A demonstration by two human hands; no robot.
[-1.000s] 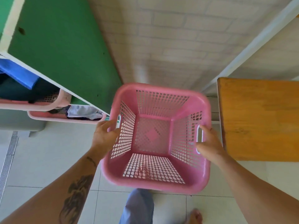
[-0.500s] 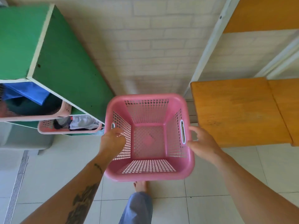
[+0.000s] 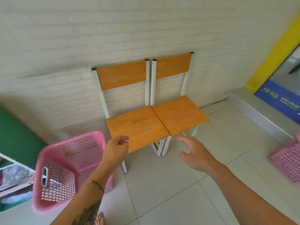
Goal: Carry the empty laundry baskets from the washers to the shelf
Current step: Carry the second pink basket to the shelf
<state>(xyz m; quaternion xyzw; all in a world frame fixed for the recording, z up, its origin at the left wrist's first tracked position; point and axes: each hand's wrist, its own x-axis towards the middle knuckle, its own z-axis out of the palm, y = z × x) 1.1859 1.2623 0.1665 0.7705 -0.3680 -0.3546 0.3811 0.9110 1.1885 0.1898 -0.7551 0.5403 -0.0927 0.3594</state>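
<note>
An empty pink laundry basket (image 3: 65, 169) stands on the tiled floor at lower left, beside the green shelf (image 3: 14, 143). My left hand (image 3: 116, 149) hovers just right of its rim, fingers loosely curled, holding nothing. My right hand (image 3: 194, 153) is farther right, fingers spread, empty, in front of the chairs. A second pink basket (image 3: 287, 161) shows partly at the right edge, blurred.
Two orange wooden chairs (image 3: 154, 124) with white frames stand side by side against the brick wall ahead. The green shelf holds clothes in its lower compartment (image 3: 14, 177). A yellow post and a blue "10 KG" sign (image 3: 279, 101) are at right. My foot (image 3: 100, 219) is at the bottom.
Both hands let go of the pink basket, which now rests on the floor by the shelf. My view swung right toward the chairs, and the hands lifted away, open.
</note>
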